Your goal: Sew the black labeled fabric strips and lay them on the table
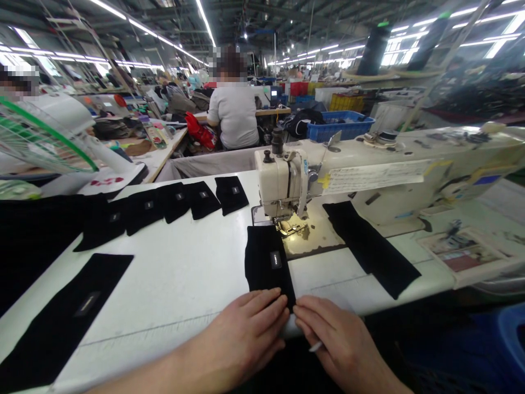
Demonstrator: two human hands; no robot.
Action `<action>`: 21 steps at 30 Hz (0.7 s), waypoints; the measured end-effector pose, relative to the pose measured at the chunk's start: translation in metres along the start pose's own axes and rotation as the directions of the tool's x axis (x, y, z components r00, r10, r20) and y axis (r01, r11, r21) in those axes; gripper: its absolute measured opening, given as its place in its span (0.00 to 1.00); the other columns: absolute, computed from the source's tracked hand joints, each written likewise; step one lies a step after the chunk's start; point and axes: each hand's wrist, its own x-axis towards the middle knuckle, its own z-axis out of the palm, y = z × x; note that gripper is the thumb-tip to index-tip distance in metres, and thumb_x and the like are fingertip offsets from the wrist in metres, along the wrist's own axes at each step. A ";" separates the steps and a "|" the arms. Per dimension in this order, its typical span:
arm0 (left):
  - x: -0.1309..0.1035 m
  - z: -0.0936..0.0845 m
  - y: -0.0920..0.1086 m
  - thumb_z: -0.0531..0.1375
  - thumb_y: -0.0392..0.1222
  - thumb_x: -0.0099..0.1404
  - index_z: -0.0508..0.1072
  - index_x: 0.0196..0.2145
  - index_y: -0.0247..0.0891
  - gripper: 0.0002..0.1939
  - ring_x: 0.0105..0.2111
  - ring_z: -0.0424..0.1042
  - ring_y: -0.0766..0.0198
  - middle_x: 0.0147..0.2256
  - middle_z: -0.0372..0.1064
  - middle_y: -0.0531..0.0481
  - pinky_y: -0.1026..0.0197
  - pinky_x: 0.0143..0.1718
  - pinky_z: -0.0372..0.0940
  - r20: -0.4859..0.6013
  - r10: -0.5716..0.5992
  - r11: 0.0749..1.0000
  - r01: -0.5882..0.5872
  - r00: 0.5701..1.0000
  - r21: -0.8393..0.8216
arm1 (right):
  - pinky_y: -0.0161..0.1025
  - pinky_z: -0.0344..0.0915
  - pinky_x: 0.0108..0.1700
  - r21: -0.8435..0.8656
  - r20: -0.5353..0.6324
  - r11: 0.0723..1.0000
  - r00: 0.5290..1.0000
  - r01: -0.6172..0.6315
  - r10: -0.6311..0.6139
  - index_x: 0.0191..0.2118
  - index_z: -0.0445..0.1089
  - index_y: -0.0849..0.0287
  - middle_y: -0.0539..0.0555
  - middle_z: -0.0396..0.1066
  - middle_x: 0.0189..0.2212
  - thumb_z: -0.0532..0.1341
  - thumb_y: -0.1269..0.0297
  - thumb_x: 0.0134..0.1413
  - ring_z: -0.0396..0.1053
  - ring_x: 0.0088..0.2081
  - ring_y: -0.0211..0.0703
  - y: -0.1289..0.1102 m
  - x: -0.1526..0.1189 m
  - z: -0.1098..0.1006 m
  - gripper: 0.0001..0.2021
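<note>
A black fabric piece [262,251] with a small dark label [275,260] lies on the white table, its far end by the needle area of the sewing machine [283,186]. My left hand [254,331] rests over the near end of that piece, fingers pressed together on it. At its near right corner, my right hand [334,339] has its fingertips pinched at the edge; a small pale tool [315,346] sticks out from between its fingers. The presser foot [292,229] stands beside the fabric's far right edge.
Several labelled black pieces [200,200] lie in a row at the back left, with a larger one [77,312] nearer. Another black strip [371,249] lies right of the needle. A fan [53,131] stands left; a seated person [234,109] is ahead; a parts tray [467,249] is right.
</note>
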 end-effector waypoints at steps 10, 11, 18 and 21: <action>0.002 -0.002 -0.010 0.56 0.42 0.72 0.70 0.57 0.32 0.19 0.57 0.71 0.47 0.54 0.73 0.36 0.47 0.55 0.73 0.023 -0.015 0.999 0.016 1.000 -0.043 | 0.35 0.72 0.36 0.021 0.016 0.997 0.997 -0.080 0.079 0.44 0.74 0.59 0.57 0.75 0.39 0.50 0.69 0.70 0.75 0.36 0.41 0.003 0.011 0.007 0.14; 0.002 -0.002 -0.012 0.56 0.42 0.72 0.70 0.57 0.32 0.19 0.57 0.71 0.47 0.54 0.72 0.36 0.47 0.55 0.72 0.019 -0.013 0.999 0.014 1.000 -0.043 | 0.35 0.71 0.36 0.017 0.019 0.996 0.996 -0.088 0.088 0.44 0.74 0.59 0.57 0.75 0.38 0.50 0.69 0.69 0.74 0.36 0.41 0.004 0.013 0.007 0.14; 0.010 -0.001 -0.026 0.56 0.42 0.72 0.70 0.56 0.31 0.18 0.57 0.70 0.48 0.54 0.72 0.36 0.48 0.55 0.72 0.019 0.008 1.000 -0.008 1.000 -0.026 | 0.35 0.69 0.36 -0.007 0.056 0.995 0.993 -0.104 0.104 0.41 0.74 0.59 0.56 0.74 0.38 0.50 0.70 0.69 0.73 0.36 0.41 0.009 0.028 0.008 0.14; 0.013 -0.002 -0.032 0.55 0.43 0.73 0.71 0.55 0.31 0.18 0.57 0.70 0.47 0.54 0.72 0.37 0.48 0.55 0.72 0.022 0.009 1.000 -0.009 1.000 0.003 | 0.35 0.69 0.36 -0.013 0.072 0.994 0.991 -0.109 0.110 0.41 0.73 0.59 0.56 0.74 0.38 0.50 0.71 0.68 0.72 0.36 0.41 0.014 0.033 0.009 0.13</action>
